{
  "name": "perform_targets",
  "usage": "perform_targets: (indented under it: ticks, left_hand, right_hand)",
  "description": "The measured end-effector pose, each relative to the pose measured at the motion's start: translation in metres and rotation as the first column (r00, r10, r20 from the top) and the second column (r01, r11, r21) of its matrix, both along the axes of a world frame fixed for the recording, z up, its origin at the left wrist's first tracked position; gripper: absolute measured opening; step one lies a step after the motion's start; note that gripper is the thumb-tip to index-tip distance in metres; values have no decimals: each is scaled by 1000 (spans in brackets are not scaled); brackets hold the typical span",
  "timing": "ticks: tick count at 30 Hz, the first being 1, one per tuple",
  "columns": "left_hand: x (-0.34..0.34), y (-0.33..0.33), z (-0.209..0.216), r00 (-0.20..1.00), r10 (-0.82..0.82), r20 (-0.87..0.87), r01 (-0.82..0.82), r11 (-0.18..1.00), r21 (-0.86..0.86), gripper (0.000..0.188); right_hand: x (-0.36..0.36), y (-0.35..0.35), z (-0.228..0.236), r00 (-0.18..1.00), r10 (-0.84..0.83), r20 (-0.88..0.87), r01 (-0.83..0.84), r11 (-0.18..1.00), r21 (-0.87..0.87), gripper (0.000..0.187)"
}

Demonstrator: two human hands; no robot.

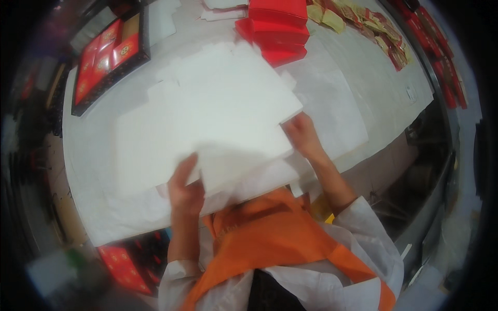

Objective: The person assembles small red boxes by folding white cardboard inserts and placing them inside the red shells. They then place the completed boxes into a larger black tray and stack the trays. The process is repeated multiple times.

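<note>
Both hands (185, 187) (302, 133) grip white sheets (207, 111) beside red boxes (275, 28).

Your left hand (185, 191) fingertips hidden under white card sheets (207, 111). Sheet edges blurred, count untellable. Red boxes (275, 26) cut off at top edge. Lower-left objects too blurred.

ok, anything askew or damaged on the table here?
Nothing damaged. The flat white cardboard sheet sits skewed to the table edge, held by left hand and right hand. The stack of red boxes behind it is stepped, not squared.
</note>
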State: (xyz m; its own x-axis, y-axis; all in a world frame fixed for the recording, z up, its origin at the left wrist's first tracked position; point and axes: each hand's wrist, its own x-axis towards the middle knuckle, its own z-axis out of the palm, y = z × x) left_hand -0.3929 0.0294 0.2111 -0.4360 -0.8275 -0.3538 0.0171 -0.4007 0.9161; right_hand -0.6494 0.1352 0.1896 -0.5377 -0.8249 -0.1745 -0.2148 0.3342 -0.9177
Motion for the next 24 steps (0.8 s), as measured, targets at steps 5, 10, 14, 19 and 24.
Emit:
perform_targets:
  ticks: [5,10,14,19,24]
  left_hand:
    - [48,5,5,873,-183,452,397,805,-441,41]
    - [29,41,-5,716,-288,637,568,769,-291,53]
    - [4,46,-5,883,-318,346,199,920,336,51]
    - [51,24,16,835,-541,102,550,823,-142,64]
    - [52,-3,31,806,-143,-574,-93,928,-361,77]
  right_hand:
    - [-3,5,4,958,-55,-282,-5,978,-210,51]
    - [-4,10,55,996,-67,-61,50,967,-249,50]
    - [-2,19,61,967,-2,255,36,991,-128,47]
    - [-25,32,35,989,-65,137,66,998,-3,48]
    - [-27,19,46,991,125,43,-127,991,32,47]
